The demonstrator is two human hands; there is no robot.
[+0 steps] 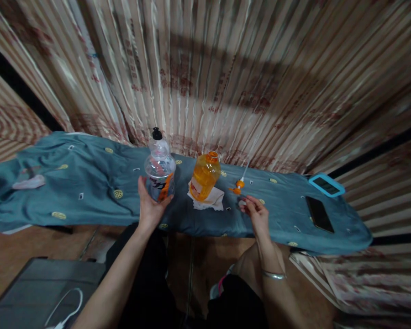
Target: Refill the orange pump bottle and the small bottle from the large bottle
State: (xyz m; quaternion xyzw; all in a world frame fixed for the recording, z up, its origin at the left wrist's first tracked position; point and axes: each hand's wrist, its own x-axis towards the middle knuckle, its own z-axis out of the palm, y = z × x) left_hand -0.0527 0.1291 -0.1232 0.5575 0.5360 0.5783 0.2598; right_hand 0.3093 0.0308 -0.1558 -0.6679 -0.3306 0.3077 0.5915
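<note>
My left hand [150, 208] wraps around the lower part of a clear plastic bottle [160, 170] with a black cap, standing upright on the blue-green cloth [89, 183]. To its right an orange bottle [205, 176] without a cap stands on a white paper towel [208, 200]. An orange pump head [239, 185] with a white tube lies on the cloth past the orange bottle. My right hand [256, 212] rests at the cloth's front edge, fingers curled in a pinch on something small and pale that I cannot make out.
A dark phone [319, 214] and a device in a light-blue case [326, 185] lie at the cloth's right end. A pale rag [29, 183] lies far left. Striped curtains [226, 77] hang behind. A grey mat [37, 288] with a white cable lies on the floor.
</note>
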